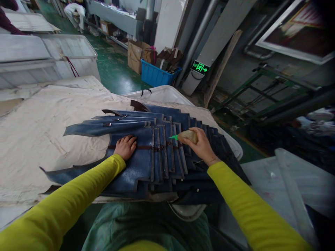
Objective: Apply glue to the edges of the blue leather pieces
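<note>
Dark blue leather-like pieces (141, 167) lie fanned out in an overlapping stack, their grey-edged ends stepped one behind another. A dark brown strip (143, 147) runs across the top piece. My left hand (126, 146) rests flat on that piece, over the strip's left part, with its fingers stretched out. In my right hand (202, 144) is a squeeze bottle (188, 136) with a green nozzle (173, 137), tilted on its side. The nozzle points left over the stepped edges; whether it touches them I cannot tell.
A cream cloth (52, 118) covers the work surface under the stack. White bins (70, 59) stand at the left back. Beyond the surface are a blue crate (154, 74) of brown pieces and a cardboard box (134, 57). At right is a pale panel (277, 181). A person (75, 14) bends in the distance.
</note>
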Tool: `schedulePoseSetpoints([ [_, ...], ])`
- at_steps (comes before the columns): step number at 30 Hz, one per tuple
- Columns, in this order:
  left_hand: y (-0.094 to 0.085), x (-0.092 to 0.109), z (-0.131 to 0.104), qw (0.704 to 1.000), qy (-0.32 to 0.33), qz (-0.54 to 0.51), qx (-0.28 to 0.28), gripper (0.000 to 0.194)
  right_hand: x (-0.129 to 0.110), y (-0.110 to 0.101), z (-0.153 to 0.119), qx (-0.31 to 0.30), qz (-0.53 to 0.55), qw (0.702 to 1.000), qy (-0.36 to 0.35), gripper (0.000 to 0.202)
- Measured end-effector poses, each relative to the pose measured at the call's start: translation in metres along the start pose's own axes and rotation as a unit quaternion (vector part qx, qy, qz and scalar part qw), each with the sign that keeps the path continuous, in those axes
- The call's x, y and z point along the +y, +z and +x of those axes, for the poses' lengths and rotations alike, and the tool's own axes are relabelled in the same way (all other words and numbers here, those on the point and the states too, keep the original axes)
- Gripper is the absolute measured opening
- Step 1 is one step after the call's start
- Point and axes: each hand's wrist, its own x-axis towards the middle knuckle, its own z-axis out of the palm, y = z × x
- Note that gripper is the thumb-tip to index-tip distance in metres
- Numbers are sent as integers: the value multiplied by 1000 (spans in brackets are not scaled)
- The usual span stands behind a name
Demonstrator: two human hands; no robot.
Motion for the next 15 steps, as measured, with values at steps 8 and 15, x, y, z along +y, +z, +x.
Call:
schedulePoseSetpoints([
  [8,2,-1,0,1000,0,4,4,41,14,6,23,17,-9,1000,-5,44],
  [15,2,-1,1,1000,-3,-6,1,40,8,-8,14,-68,6,998,2,44],
])
